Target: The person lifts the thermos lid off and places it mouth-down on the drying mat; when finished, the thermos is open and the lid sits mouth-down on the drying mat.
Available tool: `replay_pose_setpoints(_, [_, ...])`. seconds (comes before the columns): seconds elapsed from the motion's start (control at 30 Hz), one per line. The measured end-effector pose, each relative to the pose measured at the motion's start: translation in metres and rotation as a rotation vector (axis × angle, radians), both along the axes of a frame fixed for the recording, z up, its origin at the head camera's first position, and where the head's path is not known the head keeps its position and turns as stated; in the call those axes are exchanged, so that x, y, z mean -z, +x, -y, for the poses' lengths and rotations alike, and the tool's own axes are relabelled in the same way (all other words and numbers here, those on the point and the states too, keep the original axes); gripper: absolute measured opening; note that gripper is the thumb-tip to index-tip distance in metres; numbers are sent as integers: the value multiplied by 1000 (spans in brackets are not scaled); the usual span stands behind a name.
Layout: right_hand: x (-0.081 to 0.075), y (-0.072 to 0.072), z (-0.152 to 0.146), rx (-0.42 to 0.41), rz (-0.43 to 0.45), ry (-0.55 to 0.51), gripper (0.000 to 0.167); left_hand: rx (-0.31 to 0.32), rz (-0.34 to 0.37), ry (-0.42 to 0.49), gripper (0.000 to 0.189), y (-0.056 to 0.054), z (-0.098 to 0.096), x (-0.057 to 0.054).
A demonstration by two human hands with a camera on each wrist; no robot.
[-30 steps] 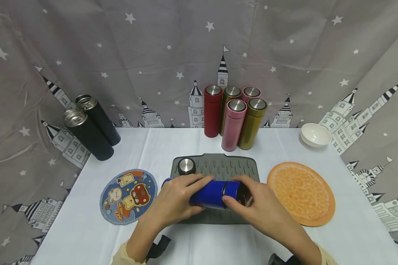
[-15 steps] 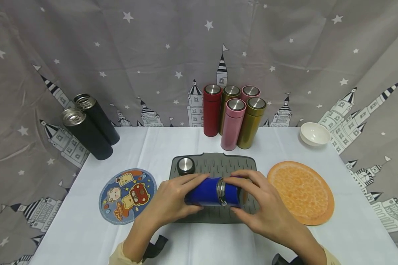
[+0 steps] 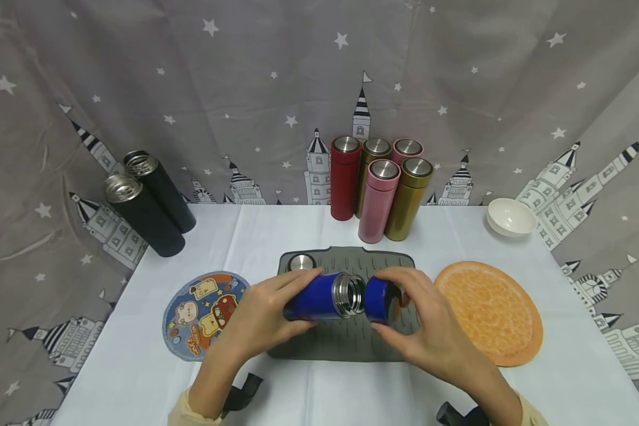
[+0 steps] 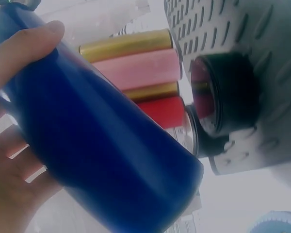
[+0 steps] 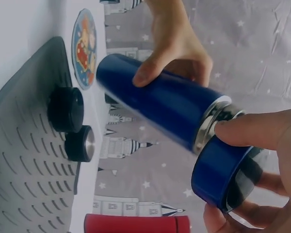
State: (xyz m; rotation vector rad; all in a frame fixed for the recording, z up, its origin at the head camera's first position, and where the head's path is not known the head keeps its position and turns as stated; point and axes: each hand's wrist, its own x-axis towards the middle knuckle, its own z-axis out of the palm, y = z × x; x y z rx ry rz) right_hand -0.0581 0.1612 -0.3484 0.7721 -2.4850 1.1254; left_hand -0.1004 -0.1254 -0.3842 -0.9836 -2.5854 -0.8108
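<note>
A blue thermos bottle [image 3: 311, 300] lies tilted nearly sideways over the grey mat [image 3: 346, 344], its bare steel threaded neck facing right. My left hand [image 3: 261, 316] grips the bottle's body; the left wrist view shows the thumb over one side and fingers behind. Just off the neck, my right hand [image 3: 426, 319] pinches the blue lid [image 5: 216, 172] between thumb and fingers, with a gap between lid and neck in the head view. On the mat in the right wrist view stand two black lids [image 5: 64, 109]; in the head view, the bottle and left hand hide one of them.
Two lidless black thermoses [image 3: 146, 219] stand at the back left. Several capped red, gold and pink thermoses [image 3: 377, 207] are grouped at the back middle. A cartoon round mat [image 3: 191, 305] lies left, an orange round mat [image 3: 490, 313] right, a white bowl [image 3: 503, 228] back right.
The blue lid has come off the bottle and moved right in my right hand, exposing the steel neck. My left hand has drawn the bottle slightly left.
</note>
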Motion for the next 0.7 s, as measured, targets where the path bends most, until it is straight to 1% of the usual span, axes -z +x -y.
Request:
replay_pose_setpoints(0.13, [6,-6,1,18,16,-1,76,-38,-3,18,90,-1,10,-1])
replay_pose_setpoints(0.33, [19,-16,3,49,26,3,78,-68,-20,60,90,0,22,-1])
replay_pose_setpoints(0.43, [27,-22,7,60,54,10,79,-86,-29,85,89,0,28,-2])
replay_pose_setpoints(0.6, [42,-40,18,94,102,44,75,-111,-39,109,91,1,39,-3])
replay_pose_setpoints(0.7, [53,-52,22,115,120,84,72,-133,-40,122,93,0,42,-2])
